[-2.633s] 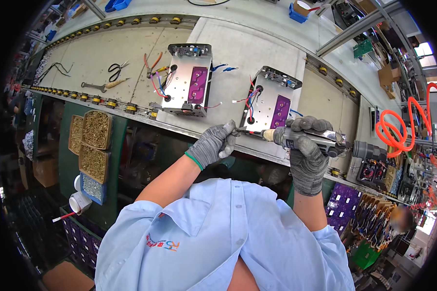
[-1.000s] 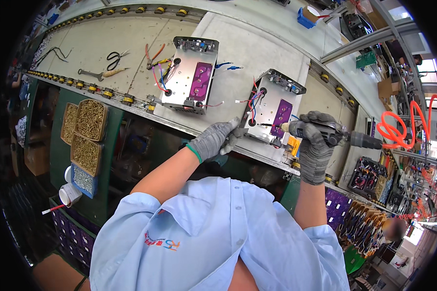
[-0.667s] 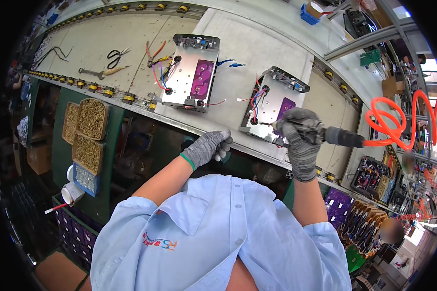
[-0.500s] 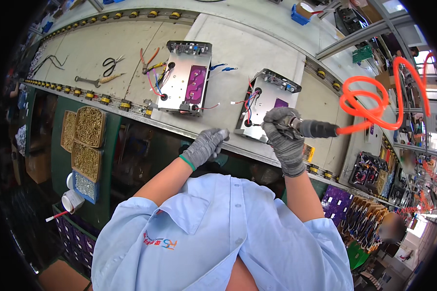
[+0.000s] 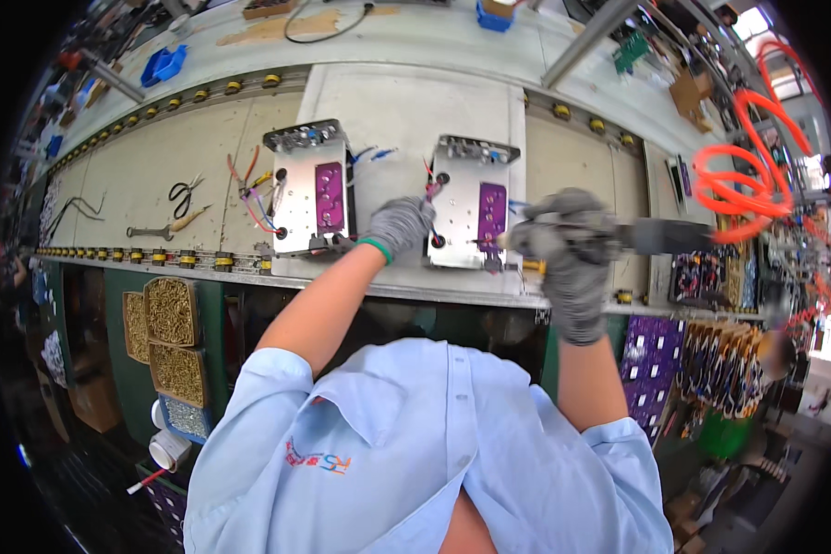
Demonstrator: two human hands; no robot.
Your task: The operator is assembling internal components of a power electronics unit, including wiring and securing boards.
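Observation:
My right hand (image 5: pixel 577 235), in a grey glove, is wrapped round a black and metal air screwdriver (image 5: pixel 665 236), held level. Its thin bit points left at the lower right part of an open metal device housing (image 5: pixel 458 208) with a purple circuit board (image 5: pixel 491 214). At this housing's left edge my gloved left hand (image 5: pixel 400 224) is closed, its fingertips at the thin coloured wires (image 5: pixel 431 190); the fingers partly hide them. A second similar housing (image 5: pixel 300 208) stands just left of that hand, wires coming off its left side.
Pliers (image 5: pixel 249 175), scissors (image 5: pixel 183 192) and a wrench (image 5: pixel 150 231) lie on the bench at left. Bins of brass-coloured screws (image 5: pixel 174 312) stand below the bench edge. An orange coiled hose (image 5: pixel 743 189) trails from the screwdriver. Purple boards (image 5: pixel 646 365) hang at lower right.
My left hand has moved up from the bench's front edge to the right housing's wires. The screwdriver has turned level, its bit brought to the housing. The view has shifted.

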